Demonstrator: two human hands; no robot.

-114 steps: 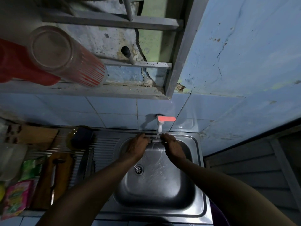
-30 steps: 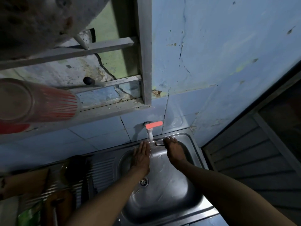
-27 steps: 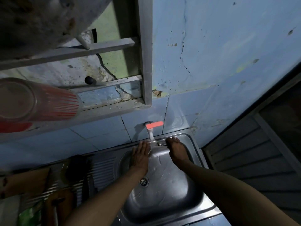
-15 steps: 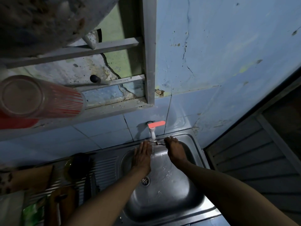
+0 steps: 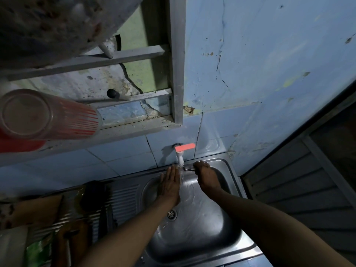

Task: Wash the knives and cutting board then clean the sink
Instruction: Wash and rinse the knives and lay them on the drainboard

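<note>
Water runs from a white tap (image 5: pixel 180 158) with a red-orange lever into the steel sink (image 5: pixel 236 186). My left hand (image 5: pixel 169 186) lies flat with straight fingers against the sink's back wall, just left of the stream. My right hand (image 5: pixel 206 177) is curled round a thin dark item (image 5: pixel 187 169), seemingly a knife, whose end pokes out under the spout. Wet steel and the drain (image 5: pixel 171 214) show below the hands. A wooden cutting board (image 5: pixel 32 211) rests on the draining rack at the left, dim and partly hidden.
A striped glass (image 5: pixel 44 114) lies on its side on the shelf at upper left, above a red item (image 5: pixel 19 146). A dark bottle (image 5: pixel 90 195) stands by the ribbed drainboard (image 5: pixel 123 201). Green packets (image 5: pixel 36 253) sit at the lower left. A louvred door (image 5: pixel 308 189) is at the right.
Since 3.8 s ago my left hand has flattened out beside the stream. Over the last second both hands stay nearly still under the tap; the view shifted slightly.
</note>
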